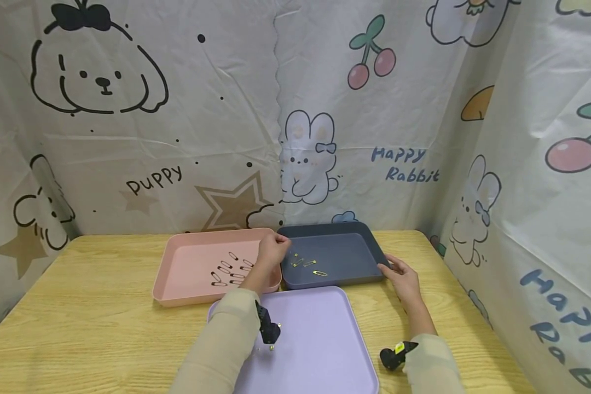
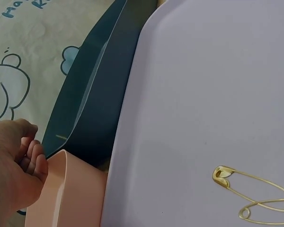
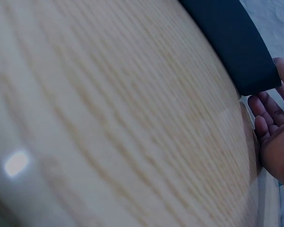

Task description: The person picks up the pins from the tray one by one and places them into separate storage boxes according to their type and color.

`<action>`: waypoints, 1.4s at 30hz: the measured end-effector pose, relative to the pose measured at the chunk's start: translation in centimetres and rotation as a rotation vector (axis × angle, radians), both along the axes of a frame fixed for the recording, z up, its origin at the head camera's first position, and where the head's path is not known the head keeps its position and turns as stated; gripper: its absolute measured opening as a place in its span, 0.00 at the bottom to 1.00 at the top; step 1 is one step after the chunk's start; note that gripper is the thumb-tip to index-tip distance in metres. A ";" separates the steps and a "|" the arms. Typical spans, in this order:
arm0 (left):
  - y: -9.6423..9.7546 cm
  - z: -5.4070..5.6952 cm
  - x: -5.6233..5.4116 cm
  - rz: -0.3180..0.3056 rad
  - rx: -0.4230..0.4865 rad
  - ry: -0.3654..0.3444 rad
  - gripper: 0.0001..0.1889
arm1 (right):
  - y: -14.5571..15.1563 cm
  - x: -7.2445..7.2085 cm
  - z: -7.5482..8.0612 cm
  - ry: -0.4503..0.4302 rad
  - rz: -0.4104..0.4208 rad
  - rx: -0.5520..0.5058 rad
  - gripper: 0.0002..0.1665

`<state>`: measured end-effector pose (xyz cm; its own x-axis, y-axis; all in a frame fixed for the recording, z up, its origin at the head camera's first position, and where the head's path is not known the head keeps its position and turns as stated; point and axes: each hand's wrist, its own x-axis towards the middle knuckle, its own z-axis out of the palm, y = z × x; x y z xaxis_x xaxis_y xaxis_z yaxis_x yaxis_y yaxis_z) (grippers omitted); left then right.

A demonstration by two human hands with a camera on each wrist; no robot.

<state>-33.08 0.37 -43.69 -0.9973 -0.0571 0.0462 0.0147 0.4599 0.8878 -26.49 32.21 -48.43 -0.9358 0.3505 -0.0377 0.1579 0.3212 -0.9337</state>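
Note:
My left hand (image 1: 272, 250) hovers where the pink tray (image 1: 187, 273) and the dark blue tray (image 1: 340, 257) meet. Its fingers curl in with the thumb close to them, and nothing shows between them. Thumb at the rim and fingers against the outer side, my right hand (image 1: 403, 279) grips the dark blue tray's right corner. Gold safety pins (image 1: 320, 273) lie in that tray's left part, and several dark-looking safety pins (image 1: 219, 284) lie in the pink one. Overlapping gold safety pins (image 2: 222, 176) rest on the lavender tray (image 1: 315, 339), partly behind my left wrist in the head view.
The three trays stand close together on a wood-grain table (image 1: 103, 306). A printed curtain (image 1: 226, 109) rises behind the table and along both sides. Each wrist carries a small black camera (image 1: 268, 326).

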 end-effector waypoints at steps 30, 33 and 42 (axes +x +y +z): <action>-4.2 0.7 2.7 -0.229 -0.095 0.084 0.08 | -0.3 0.0 0.0 -0.006 0.005 -0.010 0.36; -4.6 0.7 3.1 -0.232 -0.110 0.072 0.08 | -0.2 0.0 -0.1 -0.006 0.003 -0.020 0.36; -6.1 0.6 4.5 -0.267 -0.178 0.036 0.08 | -0.2 0.0 0.1 -0.010 0.016 -0.015 0.37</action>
